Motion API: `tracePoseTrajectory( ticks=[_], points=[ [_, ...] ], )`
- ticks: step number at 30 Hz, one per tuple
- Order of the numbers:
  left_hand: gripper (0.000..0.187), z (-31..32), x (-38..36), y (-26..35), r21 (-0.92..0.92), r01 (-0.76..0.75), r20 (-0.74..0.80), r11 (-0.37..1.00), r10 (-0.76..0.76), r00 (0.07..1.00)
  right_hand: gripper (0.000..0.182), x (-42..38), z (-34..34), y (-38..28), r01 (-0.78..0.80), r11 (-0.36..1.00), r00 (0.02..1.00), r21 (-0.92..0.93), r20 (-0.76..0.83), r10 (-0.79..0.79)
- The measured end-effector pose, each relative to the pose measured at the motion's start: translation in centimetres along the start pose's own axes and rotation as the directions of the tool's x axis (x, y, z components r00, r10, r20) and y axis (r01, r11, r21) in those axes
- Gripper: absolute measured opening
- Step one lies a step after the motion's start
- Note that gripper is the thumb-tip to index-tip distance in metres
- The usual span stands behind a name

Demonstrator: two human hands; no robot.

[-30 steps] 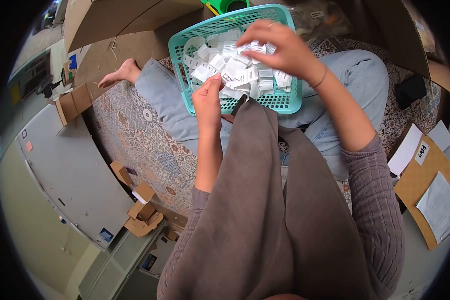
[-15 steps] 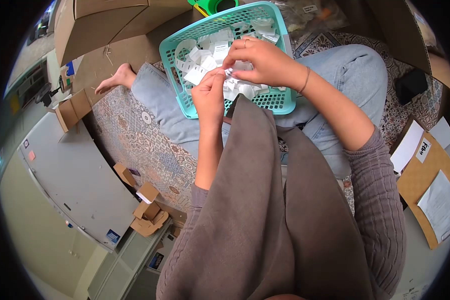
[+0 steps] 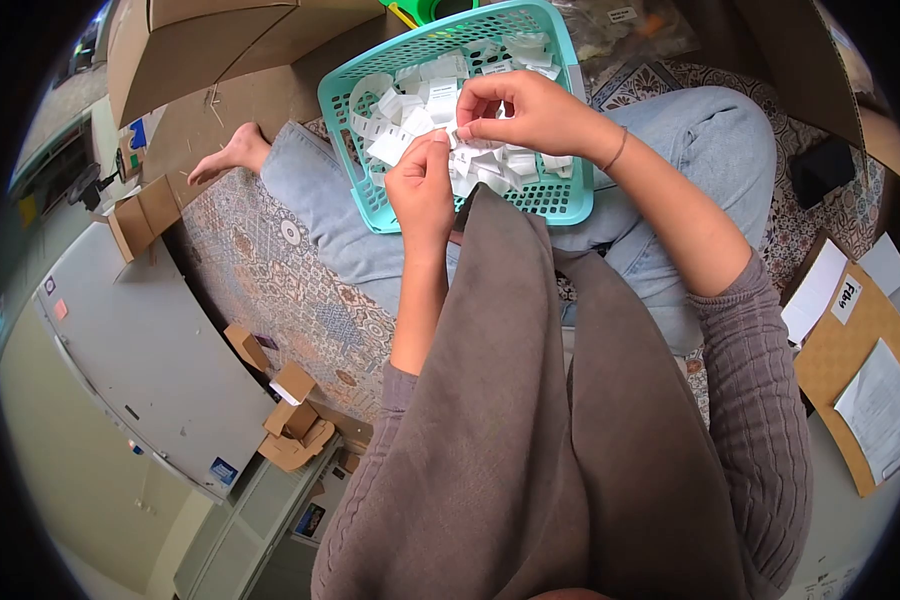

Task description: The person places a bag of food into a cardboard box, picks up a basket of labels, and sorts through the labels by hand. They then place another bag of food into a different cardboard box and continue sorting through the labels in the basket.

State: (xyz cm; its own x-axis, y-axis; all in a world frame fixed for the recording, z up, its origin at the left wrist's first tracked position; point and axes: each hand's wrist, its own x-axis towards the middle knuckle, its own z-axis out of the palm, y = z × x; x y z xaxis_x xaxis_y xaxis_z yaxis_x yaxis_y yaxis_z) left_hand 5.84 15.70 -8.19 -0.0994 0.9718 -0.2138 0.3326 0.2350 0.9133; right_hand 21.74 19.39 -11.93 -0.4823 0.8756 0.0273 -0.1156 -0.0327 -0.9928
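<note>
A turquoise plastic basket with a perforated wall rests in front of my crossed legs. Inside it lies a loose heap of white printed labels, some in curled strips. Over the heap, my left hand is closed, thumb and forefinger pinched together. Whatever lies in that pinch is too small to make out. Close by on the right, my right hand also pinches, thumb against fingertips, just above the labels. Its fingertips nearly meet those of the left hand, and what they hold cannot be made out against the white paper.
Large cardboard boxes stand at the upper left and upper right. A green object sits behind the basket, beside a clear plastic bag. On the right lie a brown clipboard with papers and a dark object.
My right hand has shifted slightly right and its fingers have drawn into a pinch. A small crumpled white bit seen between the hands no longer shows there. My left hand stays almost in place.
</note>
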Motion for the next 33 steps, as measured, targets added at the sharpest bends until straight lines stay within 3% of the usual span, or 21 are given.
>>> tracePoseTrajectory(
  ticks=[2, 4, 7, 10, 19, 22, 26, 29, 31, 32, 33],
  points=[
    [0.020, 0.0, -0.1, 0.1, 0.001, 0.001, 0.003, 1.000, -0.001, 1.000, 0.012, 0.1, -0.2, 0.2, -0.006, 1.000, 1.000, 0.009, -0.021, 0.007],
    [0.017, -0.2, -0.2, 0.1, 0.110, -0.152, 0.089, 0.982, 0.143, 0.986, 0.012, 0.1, -0.3, 0.4, -0.013, 1.000, 0.999, 0.019, -0.045, 0.014],
    [0.017, -0.2, 0.0, -0.5, 0.200, -0.236, 0.136, 0.951, 0.212, 0.968, 0.012, 0.3, -0.3, 0.7, -0.006, 1.000, 0.995, 0.029, -0.097, 0.009],
    [0.018, -0.4, 0.3, -0.8, 0.163, -0.185, 0.148, 0.969, 0.161, 0.976, 0.013, 0.3, -0.3, 0.9, -0.002, 0.998, 0.992, 0.071, -0.123, 0.010],
    [0.017, -0.5, 0.5, -1.1, 0.181, -0.057, 0.081, 0.982, 0.043, 0.996, 0.013, 0.1, -0.4, 0.4, 0.024, 0.998, 0.995, -0.064, -0.099, -0.031],
    [0.017, -0.4, 0.6, -0.9, 0.190, -0.078, 0.081, 0.979, 0.063, 0.995, 0.013, 0.2, -0.4, 0.8, 0.026, 0.999, 0.995, -0.035, -0.098, -0.029],
    [0.016, -0.1, 0.4, -0.4, 0.188, -0.103, 0.094, 0.977, 0.086, 0.992, 0.012, 0.3, -0.7, 1.0, -0.047, 0.992, 0.996, 0.118, -0.070, 0.055],
    [0.015, 0.6, 0.0, 0.6, 0.284, -0.194, 0.086, 0.939, 0.177, 0.981, 0.010, 0.2, -1.1, 0.8, -0.099, 0.979, 0.994, 0.180, -0.027, 0.105],
    [0.015, 1.3, -0.6, 1.8, 0.350, -0.258, 0.003, 0.900, 0.274, 0.962, 0.009, 0.3, -1.2, 1.0, -0.121, 0.971, 0.991, 0.208, -0.022, 0.129],
    [0.015, 1.2, -0.5, 1.5, 0.350, -0.258, 0.004, 0.901, 0.274, 0.962, 0.009, 0.3, -1.2, 1.1, -0.145, 0.950, 0.988, 0.278, -0.009, 0.153],
    [0.016, 0.9, -0.2, 0.9, 0.434, -0.352, 0.043, 0.830, 0.371, 0.928, 0.009, 0.3, -1.3, 1.2, -0.167, 0.923, 0.984, 0.346, 0.006, 0.176]
  ],
)
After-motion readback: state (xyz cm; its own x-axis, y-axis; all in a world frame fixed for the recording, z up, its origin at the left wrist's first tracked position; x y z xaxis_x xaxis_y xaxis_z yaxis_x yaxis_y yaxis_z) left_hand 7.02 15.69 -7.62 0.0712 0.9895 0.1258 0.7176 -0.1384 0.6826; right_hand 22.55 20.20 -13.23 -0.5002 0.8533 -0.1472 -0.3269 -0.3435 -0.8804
